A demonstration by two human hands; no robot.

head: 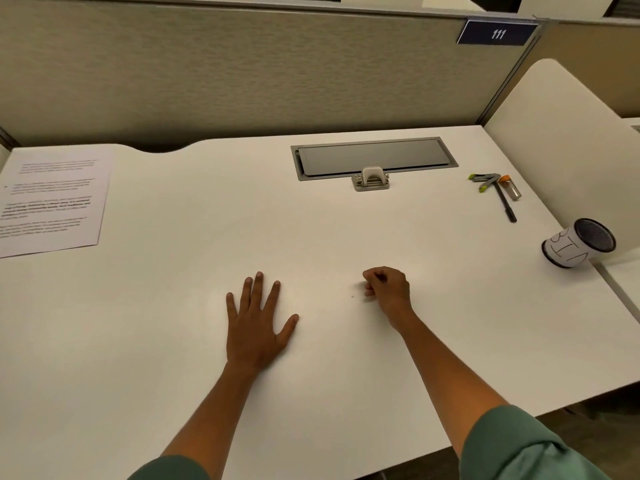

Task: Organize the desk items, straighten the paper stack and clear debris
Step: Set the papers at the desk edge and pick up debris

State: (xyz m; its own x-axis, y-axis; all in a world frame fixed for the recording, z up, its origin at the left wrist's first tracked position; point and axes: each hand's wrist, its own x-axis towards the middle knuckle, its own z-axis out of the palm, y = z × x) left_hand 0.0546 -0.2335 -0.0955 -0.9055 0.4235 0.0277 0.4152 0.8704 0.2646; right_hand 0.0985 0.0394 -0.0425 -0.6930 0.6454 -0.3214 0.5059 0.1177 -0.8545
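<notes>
On the white desk (173,341) the left hand (254,322) lies flat with fingers spread, the right hand (388,289) is curled with fingertips pinched together, whether on anything I cannot tell, beside a tiny speck (352,296), while the paper stack (52,199) sits far left and the pen (505,202) far right.

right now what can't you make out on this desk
Head view only:
- Right hand: fingers curled; whether its grip holds debris is hidden by the fingers.
- Speck beside it: too small to identify.
- Paper stack: text blurred, left side cut off by the frame edge.
- Cup: inside dark, contents unseen.
</notes>
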